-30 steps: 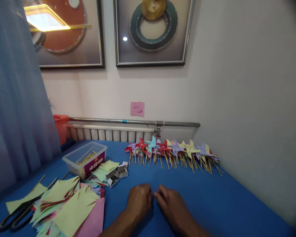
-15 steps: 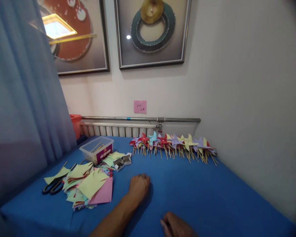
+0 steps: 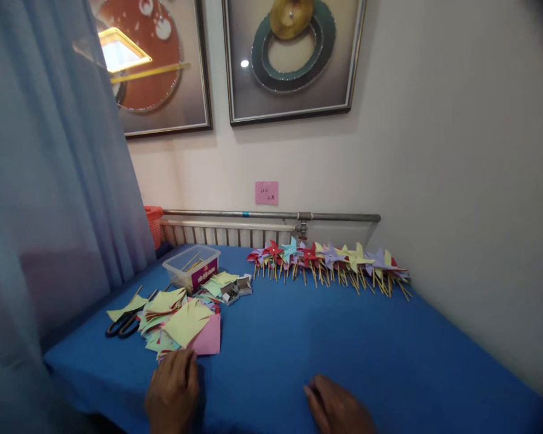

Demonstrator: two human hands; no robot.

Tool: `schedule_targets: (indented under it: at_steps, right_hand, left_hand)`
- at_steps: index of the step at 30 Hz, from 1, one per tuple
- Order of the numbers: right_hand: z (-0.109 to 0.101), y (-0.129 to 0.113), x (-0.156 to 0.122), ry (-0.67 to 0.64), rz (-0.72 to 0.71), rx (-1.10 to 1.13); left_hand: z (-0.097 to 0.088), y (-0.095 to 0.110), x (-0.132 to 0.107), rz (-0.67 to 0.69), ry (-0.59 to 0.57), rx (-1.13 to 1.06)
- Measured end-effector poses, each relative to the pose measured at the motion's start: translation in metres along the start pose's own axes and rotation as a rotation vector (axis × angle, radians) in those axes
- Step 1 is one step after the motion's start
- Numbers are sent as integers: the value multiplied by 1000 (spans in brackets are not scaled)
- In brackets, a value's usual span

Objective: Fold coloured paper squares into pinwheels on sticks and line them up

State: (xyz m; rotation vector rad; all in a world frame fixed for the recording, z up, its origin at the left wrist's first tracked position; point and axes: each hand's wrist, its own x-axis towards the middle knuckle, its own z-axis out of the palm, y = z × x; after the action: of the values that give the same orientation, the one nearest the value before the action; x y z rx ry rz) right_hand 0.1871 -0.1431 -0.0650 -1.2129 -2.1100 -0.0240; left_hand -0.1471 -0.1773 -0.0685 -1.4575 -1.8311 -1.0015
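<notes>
My left hand (image 3: pixel 172 389) lies palm down on the blue table (image 3: pixel 298 337), fingers stretched forward. Its fingertips touch the near edge of a pile of cut coloured paper squares (image 3: pixel 181 319), with a pink sheet (image 3: pixel 208 342) at the front. My right hand (image 3: pixel 337 407) rests on the cloth at the bottom edge of the view, fingers curled in. What they hold, if anything, is hidden. A row of finished paper pinwheels on sticks (image 3: pixel 330 262) lies along the far side of the table.
Black scissors (image 3: pixel 124 322) lie left of the pile. Behind it stand a clear plastic tub of wooden sticks (image 3: pixel 190 274) and small open boxes (image 3: pixel 238 288). A blue curtain (image 3: pixel 40 181) hangs at the left, a radiator and pipe (image 3: pixel 271 215) run behind, and a wall closes the right.
My hands have come apart. The left one moved left and nearer, to the paper pile's edge. The right one drew back toward me. The view has shifted left.
</notes>
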Motion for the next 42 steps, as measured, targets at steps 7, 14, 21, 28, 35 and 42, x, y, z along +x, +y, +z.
schedule_targets:
  at_steps: [7,14,21,28,35,42]
  right_hand:
    - [-6,-7,5,-20,46,19]
    - [-11,-11,6,-23,58,6]
    - [-11,-14,6,-12,65,9]
    - [-10,-14,6,-35,86,46]
    - [-16,-12,9,5,143,161]
    - [-25,-68,-13,-91,445,877]
  left_hand:
    - [-13,2,27,-146,-20,130]
    - [-4,10,43,-130,-160,158]
    - [-5,4,50,-263,-192,91]
    - [-20,-14,85,-442,57,-164]
    - [-36,24,74,-1051,147,-1051]
    - [-62,96,4,-1005,-301,-1174]
